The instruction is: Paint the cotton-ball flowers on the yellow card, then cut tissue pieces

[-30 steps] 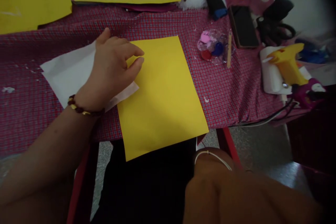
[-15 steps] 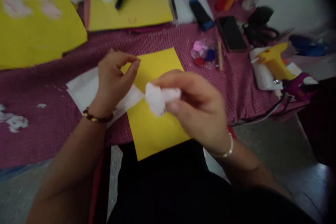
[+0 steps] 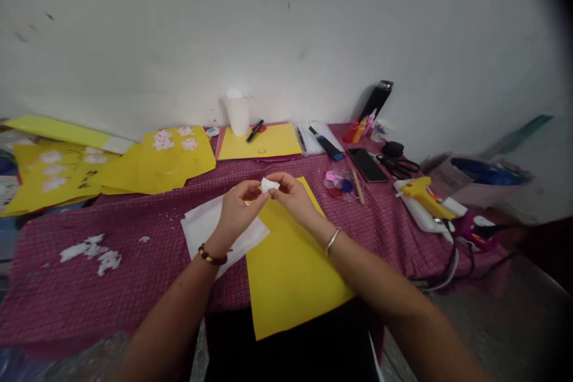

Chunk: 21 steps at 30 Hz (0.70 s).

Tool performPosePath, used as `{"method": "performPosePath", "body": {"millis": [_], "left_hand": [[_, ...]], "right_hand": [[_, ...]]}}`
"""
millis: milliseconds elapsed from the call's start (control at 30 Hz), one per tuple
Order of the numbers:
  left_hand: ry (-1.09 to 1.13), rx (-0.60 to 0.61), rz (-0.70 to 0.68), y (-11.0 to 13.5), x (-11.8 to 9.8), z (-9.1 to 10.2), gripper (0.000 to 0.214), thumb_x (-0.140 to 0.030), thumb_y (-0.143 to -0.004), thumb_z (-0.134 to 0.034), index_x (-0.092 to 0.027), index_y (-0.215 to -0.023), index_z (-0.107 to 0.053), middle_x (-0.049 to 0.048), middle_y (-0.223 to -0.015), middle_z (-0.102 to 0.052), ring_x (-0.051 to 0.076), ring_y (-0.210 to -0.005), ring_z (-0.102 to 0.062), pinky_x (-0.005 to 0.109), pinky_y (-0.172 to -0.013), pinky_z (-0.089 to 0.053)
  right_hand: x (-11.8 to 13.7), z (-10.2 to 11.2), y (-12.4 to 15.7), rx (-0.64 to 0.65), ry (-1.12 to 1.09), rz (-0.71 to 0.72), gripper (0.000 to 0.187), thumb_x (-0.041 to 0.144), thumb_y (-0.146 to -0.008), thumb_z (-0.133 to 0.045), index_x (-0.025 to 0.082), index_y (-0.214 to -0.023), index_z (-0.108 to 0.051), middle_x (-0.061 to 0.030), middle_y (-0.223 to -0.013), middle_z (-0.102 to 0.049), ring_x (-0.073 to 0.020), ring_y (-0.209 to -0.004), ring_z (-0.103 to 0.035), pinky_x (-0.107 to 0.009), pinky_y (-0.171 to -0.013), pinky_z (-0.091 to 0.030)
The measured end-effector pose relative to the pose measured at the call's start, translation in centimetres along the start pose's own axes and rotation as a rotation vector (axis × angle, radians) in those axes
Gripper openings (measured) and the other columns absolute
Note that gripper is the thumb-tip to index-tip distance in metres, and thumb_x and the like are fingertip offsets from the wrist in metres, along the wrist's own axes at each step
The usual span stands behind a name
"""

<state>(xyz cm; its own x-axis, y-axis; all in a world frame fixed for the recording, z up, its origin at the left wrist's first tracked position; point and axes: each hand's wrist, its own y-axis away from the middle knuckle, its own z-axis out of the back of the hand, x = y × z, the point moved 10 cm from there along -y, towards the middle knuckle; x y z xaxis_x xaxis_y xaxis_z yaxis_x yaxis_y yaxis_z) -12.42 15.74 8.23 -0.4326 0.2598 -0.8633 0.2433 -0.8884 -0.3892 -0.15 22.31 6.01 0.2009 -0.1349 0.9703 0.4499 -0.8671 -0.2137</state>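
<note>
My left hand point(image 3: 239, 206) and my right hand point(image 3: 293, 194) meet above the table, both pinching a small white wad point(image 3: 269, 184) of soft material between their fingertips. Under them lies a yellow sheet point(image 3: 290, 262) that hangs over the table's near edge. A white sheet point(image 3: 203, 227) lies partly under it to the left. My left wrist wears a dark bead bracelet, my right a thin pale bangle.
A red checked cloth point(image 3: 111, 286) covers the table. Yellow sheets with white flowers point(image 3: 165, 152) lie at back left, white scraps point(image 3: 92, 250) at left. A white cup point(image 3: 237, 112), black marker point(image 3: 255, 129), phone point(image 3: 367, 165), scissors point(image 3: 398, 162), coloured bits in a bag point(image 3: 340, 184) and a yellow glue gun point(image 3: 423, 196) are at the back and right.
My right hand came up from below the table with a white wad and met the left hand, which lifted off the paper. The view tilted up to show the wall.
</note>
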Motion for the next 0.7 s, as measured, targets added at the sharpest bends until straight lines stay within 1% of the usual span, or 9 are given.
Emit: {"method": "performPosePath", "body": {"millis": [67,100,167,233,300,400,533,700], "left_hand": [[-0.035,-0.025,0.002,-0.1,0.3,-0.1,0.022,-0.036,-0.079,-0.067,-0.019,-0.093,-0.066,0.0043,-0.086,-0.071,0.016,-0.075,-0.064,0.028,-0.070,-0.048],[-0.046,-0.037,0.006,-0.1,0.4,-0.1,0.020,-0.036,-0.080,-0.065,-0.019,-0.090,-0.066,0.0034,-0.083,-0.070,0.016,-0.073,-0.063,0.027,-0.067,-0.047],[-0.056,-0.049,0.015,-0.2,0.6,-0.1,0.016,-0.034,-0.082,-0.062,-0.018,-0.079,-0.063,0.0007,-0.073,-0.065,0.014,-0.066,-0.058,0.025,-0.061,-0.042],[-0.070,-0.049,0.019,-0.3,0.6,-0.1,0.019,-0.033,-0.082,-0.061,-0.018,-0.069,-0.058,-0.0017,-0.065,-0.059,0.012,-0.061,-0.052,0.024,-0.056,-0.037],[-0.085,-0.043,0.025,-0.4,0.8,-0.2,0.022,-0.032,-0.082,-0.061,-0.018,-0.066,-0.056,-0.0028,-0.062,-0.055,0.011,-0.058,-0.049,0.024,-0.055,-0.034],[-0.024,-0.019,0.056,-0.4,1.3,-0.5,0.022,-0.035,-0.082,-0.061,-0.018,-0.068,-0.057,-0.0021,-0.063,-0.058,0.012,-0.059,-0.051,0.024,-0.056,-0.037],[0.118,-0.016,0.113,-0.5,2.0,-0.6,0.020,-0.036,-0.082,-0.060,-0.018,-0.073,-0.061,-0.0009,-0.066,-0.063,0.013,-0.064,-0.057,0.025,-0.063,-0.044],[0.151,-0.038,0.142,-0.4,2.4,-0.5,0.020,-0.036,-0.082,-0.061,-0.018,-0.075,-0.064,-0.0005,-0.066,-0.064,0.012,-0.064,-0.058,0.025,-0.065,-0.047]], "right_hand": [[0.3,-0.1,0.0,-0.008,0.028,0.039,0.023,0.024,-0.069,-0.071,0.020,-0.090,-0.063,-0.0010,-0.090,-0.067,-0.0152,-0.083,-0.060,-0.031,-0.079,-0.047],[0.2,-0.1,0.1,-0.009,0.036,0.047,0.023,0.024,-0.069,-0.071,0.020,-0.090,-0.063,-0.0011,-0.089,-0.067,-0.0155,-0.083,-0.060,-0.031,-0.079,-0.047],[-0.1,0.1,0.1,-0.021,0.041,0.042,0.022,0.024,-0.069,-0.070,0.020,-0.089,-0.062,-0.0005,-0.087,-0.066,-0.0150,-0.079,-0.059,-0.030,-0.076,-0.046],[-0.5,0.4,0.1,-0.032,0.036,0.027,0.022,0.024,-0.068,-0.069,0.020,-0.089,-0.062,0.0002,-0.085,-0.065,-0.0139,-0.075,-0.058,-0.029,-0.073,-0.046],[-0.7,0.5,0.2,-0.037,0.023,0.024,0.022,0.024,-0.068,-0.069,0.020,-0.089,-0.062,0.0009,-0.082,-0.064,-0.0126,-0.071,-0.056,-0.028,-0.071,-0.045],[-1.0,0.6,0.3,-0.036,-0.024,0.014,0.023,0.024,-0.068,-0.069,0.020,-0.091,-0.063,0.0015,-0.080,-0.064,-0.0114,-0.068,-0.056,-0.027,-0.067,-0.046],[-2.1,0.8,0.3,-0.063,-0.176,-0.082,0.025,0.025,-0.069,-0.070,0.020,-0.092,-0.063,0.0026,-0.076,-0.064,-0.0102,-0.065,-0.059,-0.026,-0.067,-0.051],[-3.0,0.9,0.4,-0.084,-0.344,-0.172,0.025,0.026,-0.066,-0.074,0.021,-0.089,-0.064,0.0034,-0.075,-0.067,-0.0081,-0.063,-0.061,-0.024,-0.066,-0.055]]}}
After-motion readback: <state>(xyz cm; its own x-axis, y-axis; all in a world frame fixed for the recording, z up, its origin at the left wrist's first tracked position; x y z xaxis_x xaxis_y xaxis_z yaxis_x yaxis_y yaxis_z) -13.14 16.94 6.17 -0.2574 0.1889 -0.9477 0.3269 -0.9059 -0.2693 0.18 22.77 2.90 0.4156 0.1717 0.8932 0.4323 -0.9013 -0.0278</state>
